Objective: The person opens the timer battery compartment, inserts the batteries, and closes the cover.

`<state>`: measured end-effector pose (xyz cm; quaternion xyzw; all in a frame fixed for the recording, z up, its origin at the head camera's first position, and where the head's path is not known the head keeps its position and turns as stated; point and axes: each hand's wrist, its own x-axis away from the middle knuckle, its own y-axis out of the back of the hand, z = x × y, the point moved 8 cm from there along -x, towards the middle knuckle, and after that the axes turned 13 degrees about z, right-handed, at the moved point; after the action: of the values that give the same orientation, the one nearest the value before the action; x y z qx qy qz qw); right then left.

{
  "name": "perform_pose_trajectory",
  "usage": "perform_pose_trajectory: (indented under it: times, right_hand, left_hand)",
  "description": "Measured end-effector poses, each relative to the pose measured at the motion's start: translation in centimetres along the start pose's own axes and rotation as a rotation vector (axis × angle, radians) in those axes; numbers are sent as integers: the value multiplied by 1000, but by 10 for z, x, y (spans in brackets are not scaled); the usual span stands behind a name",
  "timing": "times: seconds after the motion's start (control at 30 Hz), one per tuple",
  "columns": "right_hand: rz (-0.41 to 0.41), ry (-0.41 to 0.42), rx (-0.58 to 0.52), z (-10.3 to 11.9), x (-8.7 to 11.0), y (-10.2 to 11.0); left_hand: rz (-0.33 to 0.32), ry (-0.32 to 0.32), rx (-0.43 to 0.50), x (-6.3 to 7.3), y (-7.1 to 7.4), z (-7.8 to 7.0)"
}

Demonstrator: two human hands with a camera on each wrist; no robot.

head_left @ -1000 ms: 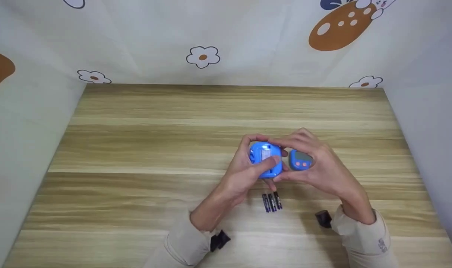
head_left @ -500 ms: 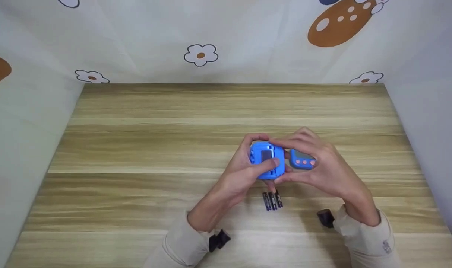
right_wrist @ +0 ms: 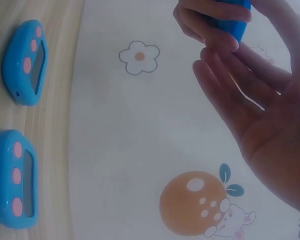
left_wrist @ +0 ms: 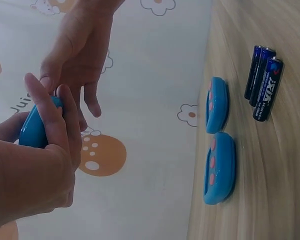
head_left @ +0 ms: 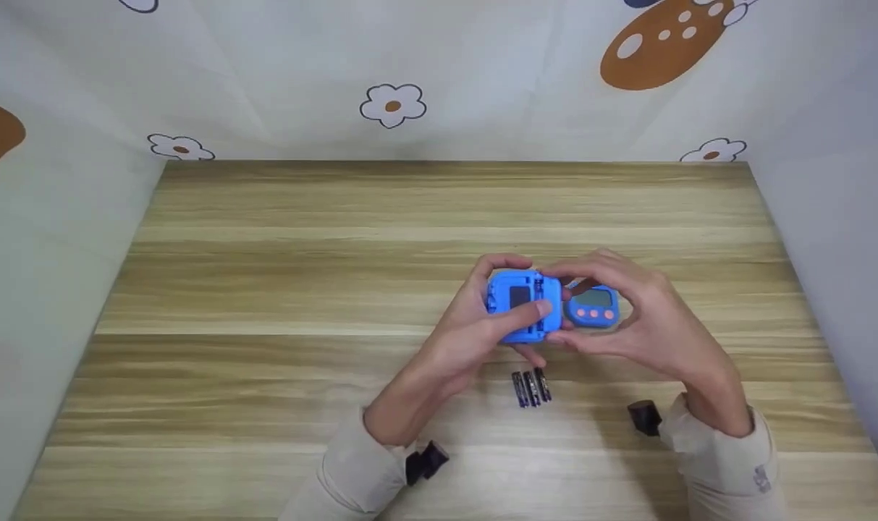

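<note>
My left hand (head_left: 467, 340) grips a blue digital timer (head_left: 507, 281), its back turned up, with the thumb lying across it onto the battery cover (head_left: 553, 291). The cover sits shifted right, and a slot shows between it and the body. Thumb and fingertips of my right hand (head_left: 652, 311) pinch the cover's near and far edges. Just right of the held piece, a second blue timer (head_left: 593, 316) lies screen up with pink buttons. Another matching timer (left_wrist: 217, 105) appears in the wrist views. Three dark AAA batteries (head_left: 531, 388) lie side by side on the table below the hands.
The wood-grain table (head_left: 279, 289) is enclosed by pale printed cloth (head_left: 482, 79) at the back and sides. Black wrist-worn pieces (head_left: 428, 463) stick out near both sleeve cuffs.
The battery cover has slid to the right off its seat, widening the gap. My right hand has moved right with it, while the left keeps its grip on the timer.
</note>
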<state>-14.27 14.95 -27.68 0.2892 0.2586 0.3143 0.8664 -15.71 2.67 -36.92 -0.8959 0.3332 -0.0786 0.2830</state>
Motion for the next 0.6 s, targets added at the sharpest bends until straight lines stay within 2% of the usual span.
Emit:
perform_pose_trajectory:
  times: [0.1,0.2,0.33,0.43,0.5,0.6]
  right_hand:
    - [-38,-8,60,-4,9,7]
    - [-13,-76,143,-27,32,6]
    - [161,-227,292,-76,68,-25]
    - [283,-313,364,-104,85,-49]
    - [338,-340,392,-115,90,-59]
    - [376,-336,430,-123,93,-65]
  left_hand:
    - [-24,-10,24,0,3,-2]
    - [-59,-40,44,2,8,-8]
    - [-107,-56,46,5,15,-14]
    - [-127,-50,34,6,17,-15]
    - [-131,-42,27,6,18,-15]
    - [-128,-30,20,6,19,-15]
